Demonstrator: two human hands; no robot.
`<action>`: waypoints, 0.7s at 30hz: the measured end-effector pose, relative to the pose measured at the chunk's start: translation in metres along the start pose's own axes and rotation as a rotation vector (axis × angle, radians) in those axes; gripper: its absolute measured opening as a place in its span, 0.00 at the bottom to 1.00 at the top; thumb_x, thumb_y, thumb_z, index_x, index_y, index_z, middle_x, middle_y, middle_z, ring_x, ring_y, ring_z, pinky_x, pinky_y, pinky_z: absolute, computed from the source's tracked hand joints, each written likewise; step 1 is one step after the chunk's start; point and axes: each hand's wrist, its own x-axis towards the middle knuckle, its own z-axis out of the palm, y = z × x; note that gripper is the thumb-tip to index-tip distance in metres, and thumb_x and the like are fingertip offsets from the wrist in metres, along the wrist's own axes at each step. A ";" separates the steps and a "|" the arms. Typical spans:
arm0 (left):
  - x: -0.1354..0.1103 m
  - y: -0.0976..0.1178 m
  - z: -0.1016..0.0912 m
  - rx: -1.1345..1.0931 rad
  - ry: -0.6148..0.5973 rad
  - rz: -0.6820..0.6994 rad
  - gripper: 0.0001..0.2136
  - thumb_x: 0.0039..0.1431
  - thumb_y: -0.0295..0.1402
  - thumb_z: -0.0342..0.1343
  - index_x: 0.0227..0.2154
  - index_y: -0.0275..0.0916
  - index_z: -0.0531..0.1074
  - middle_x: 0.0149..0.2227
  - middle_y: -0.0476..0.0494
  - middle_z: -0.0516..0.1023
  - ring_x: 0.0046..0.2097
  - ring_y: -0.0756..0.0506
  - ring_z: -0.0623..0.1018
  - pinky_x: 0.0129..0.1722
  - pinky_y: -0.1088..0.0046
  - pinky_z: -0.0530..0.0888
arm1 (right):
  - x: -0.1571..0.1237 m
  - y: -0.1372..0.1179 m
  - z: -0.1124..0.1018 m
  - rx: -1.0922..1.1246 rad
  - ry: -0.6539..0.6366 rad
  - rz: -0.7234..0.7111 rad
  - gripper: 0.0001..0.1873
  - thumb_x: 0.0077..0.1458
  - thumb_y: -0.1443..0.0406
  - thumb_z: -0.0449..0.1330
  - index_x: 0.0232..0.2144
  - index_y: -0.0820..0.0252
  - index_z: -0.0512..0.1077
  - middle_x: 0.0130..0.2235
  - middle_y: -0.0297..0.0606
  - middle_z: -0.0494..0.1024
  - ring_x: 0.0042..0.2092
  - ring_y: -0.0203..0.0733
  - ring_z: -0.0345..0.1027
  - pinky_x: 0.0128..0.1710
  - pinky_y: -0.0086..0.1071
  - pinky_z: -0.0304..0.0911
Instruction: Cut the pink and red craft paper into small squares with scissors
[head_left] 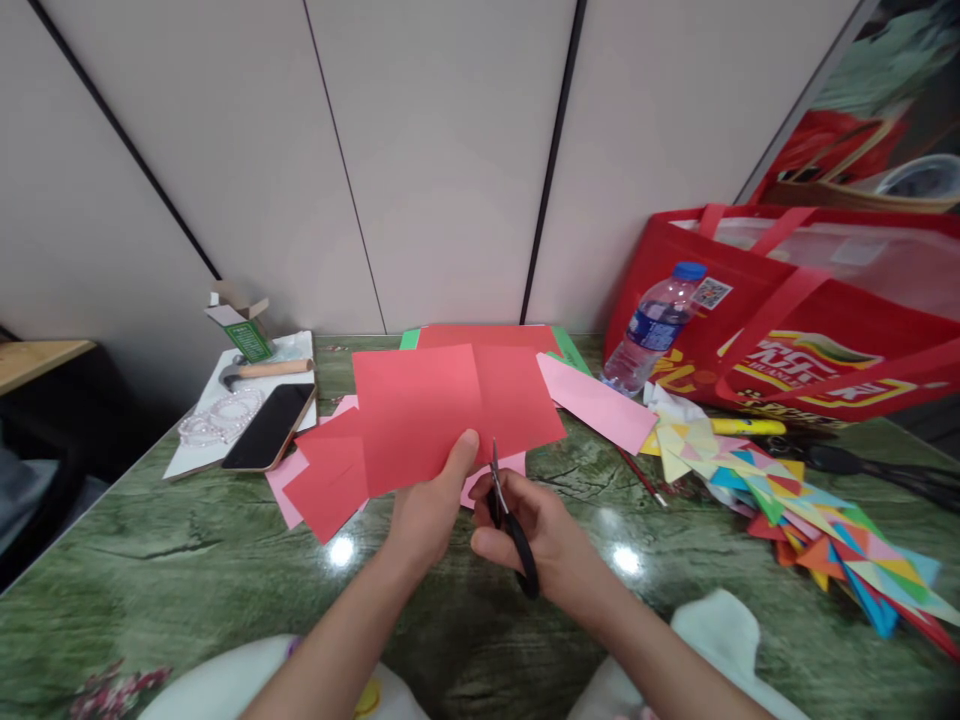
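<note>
My left hand (429, 515) pinches the lower edge of a red paper sheet (442, 405), holding it up over the green marble table (187, 570). My right hand (536, 535) grips black-handled scissors (508, 515) whose blades point up at the sheet's bottom edge, just right of my left thumb. Smaller red paper pieces (326, 475) lie on the table left of my hands, on top of pink ones.
A pink strip (596, 400) and a stack of red and green sheets (487, 335) lie behind. A water bottle (652, 325) leans on a red bag (810, 310). Colourful folded papers (810, 515) spread right. A phone (270, 425), hammer (262, 370), beads and small box sit left.
</note>
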 end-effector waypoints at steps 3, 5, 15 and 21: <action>0.000 0.000 0.000 0.016 -0.004 -0.006 0.14 0.44 0.39 0.60 0.35 0.40 0.72 0.39 0.42 0.77 0.43 0.40 0.75 0.41 0.64 0.70 | 0.000 0.000 0.000 0.008 0.006 0.015 0.23 0.33 0.57 0.69 0.31 0.58 0.65 0.27 0.30 0.64 0.28 0.34 0.56 0.28 0.27 0.54; 0.000 0.001 0.000 0.031 -0.005 -0.012 0.13 0.44 0.40 0.60 0.33 0.40 0.72 0.37 0.42 0.77 0.42 0.40 0.75 0.41 0.63 0.70 | 0.000 0.001 0.000 0.012 0.004 0.011 0.23 0.32 0.57 0.69 0.31 0.58 0.66 0.27 0.30 0.64 0.28 0.34 0.56 0.28 0.27 0.55; -0.002 0.005 0.003 0.084 0.033 -0.007 0.12 0.44 0.41 0.59 0.31 0.41 0.72 0.35 0.44 0.77 0.41 0.40 0.75 0.40 0.64 0.71 | 0.000 0.002 -0.002 0.011 -0.001 -0.007 0.22 0.33 0.61 0.70 0.31 0.59 0.66 0.27 0.29 0.63 0.29 0.34 0.55 0.28 0.26 0.52; -0.002 0.004 0.004 0.058 0.027 -0.026 0.12 0.44 0.40 0.59 0.32 0.41 0.72 0.37 0.43 0.77 0.42 0.40 0.74 0.42 0.62 0.70 | -0.001 -0.001 0.000 -0.014 0.003 -0.010 0.20 0.36 0.60 0.68 0.30 0.60 0.66 0.26 0.29 0.62 0.28 0.33 0.54 0.28 0.26 0.51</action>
